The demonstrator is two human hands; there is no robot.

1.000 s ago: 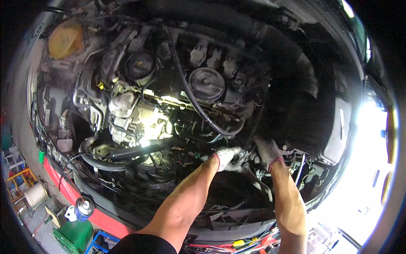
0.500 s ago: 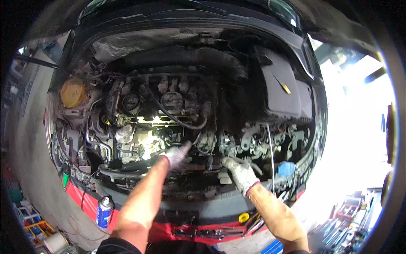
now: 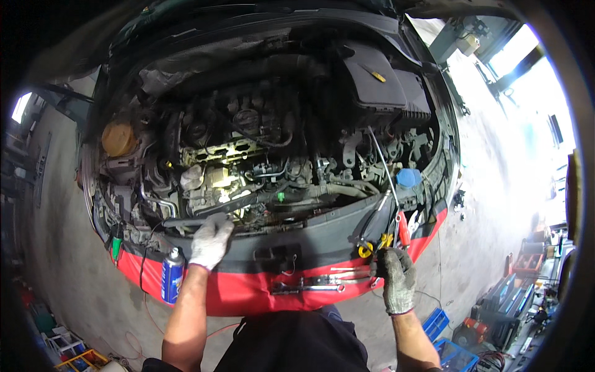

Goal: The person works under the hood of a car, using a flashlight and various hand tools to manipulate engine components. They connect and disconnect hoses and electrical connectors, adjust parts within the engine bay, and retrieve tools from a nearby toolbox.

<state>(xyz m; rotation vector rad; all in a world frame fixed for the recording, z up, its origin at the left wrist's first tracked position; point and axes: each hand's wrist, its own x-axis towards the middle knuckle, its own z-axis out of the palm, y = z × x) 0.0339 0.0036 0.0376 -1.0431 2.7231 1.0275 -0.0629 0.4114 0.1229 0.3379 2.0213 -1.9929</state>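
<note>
A: Taking the mat [image 3: 229, 291] as our mark, red and black along the car's front, where do we put the hands?

B: We log the left hand [image 3: 211, 240], in a pale glove, at the mat's far edge, left of its middle. Fingers bent, close by the black tube [image 3: 243, 202]. We cannot tell if they grip it.

A: And the right hand [image 3: 398, 281]?

B: Over the mat's right part, glove greyer, fingers curled. We cannot tell whether it is closed on a tool; the palm is hidden from us.

A: What do we note near it?

B: A red handle [image 3: 404, 229] and a yellow ring [image 3: 365, 250], both on the mat's right part, just beyond that hand. Wrenches [image 3: 320, 287] lie near the mat's middle, left of the hand.

A: The mat's left part?

B: A blue can [image 3: 173, 274], upright, near the left forearm. A green tool [image 3: 116, 247] at the mat's left end.

A: Beyond the mat?

B: The engine [image 3: 226, 177], brightly lit in one patch. Farther right we mark a blue cap [image 3: 408, 178], a slanting rod [image 3: 384, 166] and a black box [image 3: 372, 90]. Far left, an amber tank [image 3: 119, 138].
</note>
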